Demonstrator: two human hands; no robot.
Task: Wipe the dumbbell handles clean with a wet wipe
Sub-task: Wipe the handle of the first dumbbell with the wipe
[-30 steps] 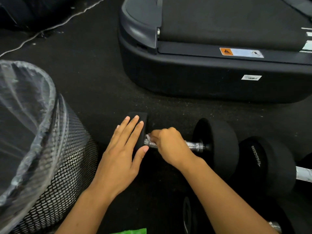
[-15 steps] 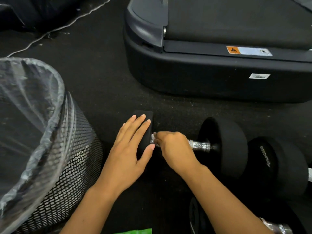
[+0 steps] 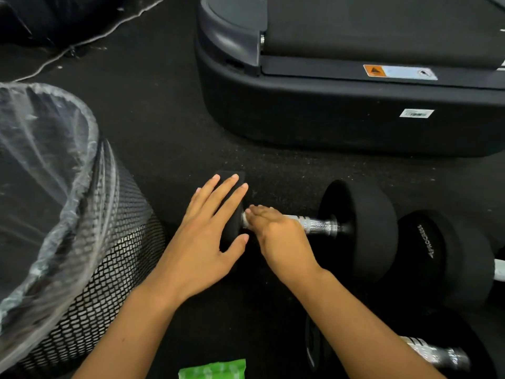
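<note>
On the dark floor, at the middle: we are looking at a dumbbell (image 3: 355, 228) lying on its side.
Handle: we are seeing the shiny handle (image 3: 319, 225) running from 9 o'clock to 3 o'clock between the two black ends.
Left hand: our left hand (image 3: 207, 236) is lying flat and loose on the black end at 9 o'clock, fingers spread, gripping nothing.
Right hand: our right hand (image 3: 278, 236) is curling over the handle and pressing a wet wipe (image 3: 245, 221) on it; only a small white bit is peeking out.
Bin: a mesh bin (image 3: 90, 269) with a clear bag is sitting at 9 o'clock.
Treadmill: a treadmill (image 3: 341, 116) is sitting at 1 o'clock.
More dumbbells: two others (image 3: 448, 255) are lying at 3 and 5 o'clock.
Green pack: a green pack (image 3: 213, 369) is showing at 6 o'clock.
</note>
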